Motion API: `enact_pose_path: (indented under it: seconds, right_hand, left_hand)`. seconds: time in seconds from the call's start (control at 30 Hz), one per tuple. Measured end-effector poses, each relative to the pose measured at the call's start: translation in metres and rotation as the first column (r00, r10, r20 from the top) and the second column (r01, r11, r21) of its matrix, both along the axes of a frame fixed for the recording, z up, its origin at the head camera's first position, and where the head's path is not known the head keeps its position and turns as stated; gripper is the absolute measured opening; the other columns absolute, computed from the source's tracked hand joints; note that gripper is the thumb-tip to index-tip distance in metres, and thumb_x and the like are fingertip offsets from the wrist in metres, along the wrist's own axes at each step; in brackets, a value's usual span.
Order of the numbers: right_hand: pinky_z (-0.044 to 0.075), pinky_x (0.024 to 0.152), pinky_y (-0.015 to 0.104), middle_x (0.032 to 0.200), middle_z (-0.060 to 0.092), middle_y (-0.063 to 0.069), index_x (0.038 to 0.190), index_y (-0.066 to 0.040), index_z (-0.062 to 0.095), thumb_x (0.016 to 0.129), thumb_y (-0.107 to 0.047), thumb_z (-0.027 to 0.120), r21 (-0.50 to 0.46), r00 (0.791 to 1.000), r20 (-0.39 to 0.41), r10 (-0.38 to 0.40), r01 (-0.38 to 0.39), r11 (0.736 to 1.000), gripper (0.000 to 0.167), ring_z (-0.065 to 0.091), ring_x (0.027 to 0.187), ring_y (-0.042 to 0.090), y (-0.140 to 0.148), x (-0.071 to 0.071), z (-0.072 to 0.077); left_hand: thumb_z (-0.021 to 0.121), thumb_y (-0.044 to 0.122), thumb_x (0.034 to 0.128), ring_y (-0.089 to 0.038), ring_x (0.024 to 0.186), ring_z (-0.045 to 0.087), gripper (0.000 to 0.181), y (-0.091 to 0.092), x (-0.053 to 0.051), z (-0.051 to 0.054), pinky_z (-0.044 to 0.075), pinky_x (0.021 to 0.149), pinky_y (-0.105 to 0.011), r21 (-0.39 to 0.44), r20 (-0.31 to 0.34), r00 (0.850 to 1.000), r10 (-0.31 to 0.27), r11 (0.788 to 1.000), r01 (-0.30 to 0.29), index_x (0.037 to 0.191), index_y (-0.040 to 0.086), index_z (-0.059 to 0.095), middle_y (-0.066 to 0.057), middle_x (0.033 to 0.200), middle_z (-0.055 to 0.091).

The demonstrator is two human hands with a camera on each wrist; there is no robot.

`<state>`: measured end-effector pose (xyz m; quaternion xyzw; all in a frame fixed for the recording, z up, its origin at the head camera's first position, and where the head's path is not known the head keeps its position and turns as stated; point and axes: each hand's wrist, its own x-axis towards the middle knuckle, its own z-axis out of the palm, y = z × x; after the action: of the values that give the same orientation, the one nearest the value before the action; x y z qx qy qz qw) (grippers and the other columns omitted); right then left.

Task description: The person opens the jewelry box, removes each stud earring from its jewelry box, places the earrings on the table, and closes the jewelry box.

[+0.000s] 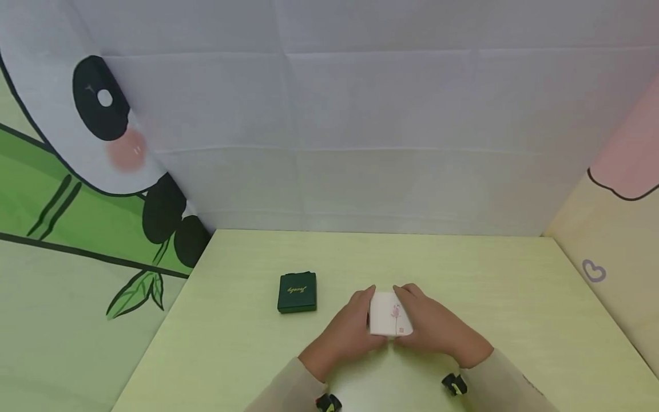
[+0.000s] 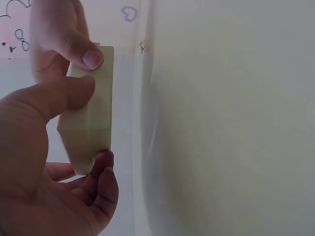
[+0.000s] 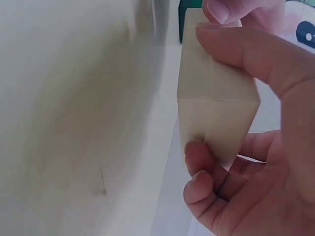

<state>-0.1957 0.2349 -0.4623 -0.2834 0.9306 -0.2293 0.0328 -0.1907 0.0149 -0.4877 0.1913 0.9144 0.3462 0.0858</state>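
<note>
A small white box [image 1: 385,314] with a pink flower printed on its top is held between both hands above the table. My left hand [image 1: 354,323] grips its left side, thumb on the near face and fingers curled round the edge, as the left wrist view shows on the box [image 2: 101,105]. From the other side my right hand [image 1: 435,326] grips it the same way. In the right wrist view a thin seam runs along the side of the box [image 3: 216,93], and the two thumbs lie close together on it. What is inside the box cannot be seen.
A dark green box [image 1: 297,292] with gold lettering lies on the pale yellow table [image 1: 247,355], left of the hands. A white cloth [image 1: 381,143] hangs behind the table. Side panels with cartoon prints stand at left [image 1: 62,297] and right [image 1: 592,240].
</note>
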Motion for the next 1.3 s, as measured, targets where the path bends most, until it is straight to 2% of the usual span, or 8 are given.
enact_pose_path:
  seconds: [0.3, 0.43, 0.53, 0.77, 0.97, 1.1, 1.3]
  right_hand:
    - [0.051, 0.092, 0.04, 0.141, 0.048, 0.018, 0.151, 0.01, 0.039, 0.077, -0.031, 0.09, 0.025, 0.999, 0.046, -0.015, 0.014, 1.0, 0.099, 0.056, 0.106, 0.019, 0.02, -0.041, -0.004]
    - [0.051, 0.093, 0.042, 0.14, 0.049, 0.019, 0.151, 0.01, 0.04, 0.076, -0.03, 0.09, 0.038, 0.997, 0.076, -0.024, 0.021, 0.999, 0.098, 0.056, 0.107, 0.021, 0.023, -0.057, -0.009]
    - [0.05, 0.093, 0.042, 0.139, 0.049, 0.017, 0.151, 0.008, 0.04, 0.075, -0.029, 0.09, 0.049, 0.994, 0.099, -0.038, 0.033, 0.998, 0.098, 0.055, 0.106, 0.02, 0.024, -0.064, -0.012]
    - [0.05, 0.092, 0.043, 0.138, 0.051, 0.015, 0.15, 0.006, 0.042, 0.072, -0.027, 0.092, 0.051, 0.991, 0.117, -0.062, 0.057, 0.997, 0.099, 0.056, 0.105, 0.021, 0.024, -0.069, -0.017]
    - [0.05, 0.093, 0.043, 0.141, 0.05, 0.016, 0.15, 0.006, 0.042, 0.073, -0.026, 0.091, 0.072, 0.991, 0.108, -0.073, 0.066, 0.995, 0.097, 0.057, 0.106, 0.022, 0.022, -0.066, -0.018]
    - [0.051, 0.092, 0.043, 0.141, 0.05, 0.018, 0.15, 0.007, 0.042, 0.073, -0.025, 0.09, 0.078, 0.991, 0.101, -0.083, 0.076, 0.994, 0.097, 0.057, 0.105, 0.023, 0.022, -0.064, -0.018]
    - [0.051, 0.09, 0.042, 0.142, 0.049, 0.017, 0.151, 0.004, 0.042, 0.073, -0.025, 0.091, 0.098, 0.992, 0.068, -0.104, 0.097, 0.99, 0.096, 0.057, 0.102, 0.021, 0.021, -0.061, -0.02]
  left_hand:
    - [0.086, 0.034, 0.0815, -0.015, 0.12, 0.051, 0.106, 0.024, -0.045, 0.003, 0.045, 0.105, -0.036, -0.06, 0.071, 0.997, 0.003, 0.998, 0.001, 0.164, 0.01, 0.023, -0.006, 0.156, 0.039]
    - [0.086, 0.031, 0.0803, -0.016, 0.116, 0.051, 0.104, 0.03, -0.059, 0.0, 0.045, 0.103, -0.035, -0.082, 0.063, 0.998, 0.007, 0.997, -0.002, 0.162, 0.008, 0.026, -0.009, 0.153, 0.042]
    - [0.088, 0.029, 0.0783, -0.017, 0.114, 0.052, 0.104, 0.033, -0.066, -0.002, 0.046, 0.102, -0.035, -0.091, 0.055, 0.999, -0.001, 0.996, 0.006, 0.161, 0.005, 0.028, -0.011, 0.15, 0.045]
    - [0.09, 0.029, 0.0756, -0.015, 0.111, 0.054, 0.106, 0.036, -0.073, -0.004, 0.048, 0.099, -0.033, -0.127, 0.049, 0.999, -0.014, 0.992, 0.02, 0.159, 0.005, 0.03, -0.011, 0.148, 0.048]
    - [0.088, 0.032, 0.0767, -0.015, 0.106, 0.054, 0.1, 0.038, -0.073, -0.003, 0.049, 0.095, -0.033, -0.149, 0.03, 0.999, -0.033, 0.988, 0.037, 0.156, 0.005, 0.034, -0.01, 0.141, 0.051]
    - [0.088, 0.03, 0.0755, -0.015, 0.104, 0.053, 0.099, 0.038, -0.074, -0.006, 0.049, 0.093, -0.032, -0.156, 0.029, 0.999, -0.042, 0.987, 0.046, 0.155, 0.006, 0.035, -0.009, 0.138, 0.052]
    - [0.089, 0.024, 0.0748, -0.016, 0.101, 0.052, 0.097, 0.033, -0.071, -0.003, 0.049, 0.09, -0.033, -0.15, 0.026, 0.998, -0.056, 0.987, 0.06, 0.153, 0.006, 0.036, -0.007, 0.131, 0.053]
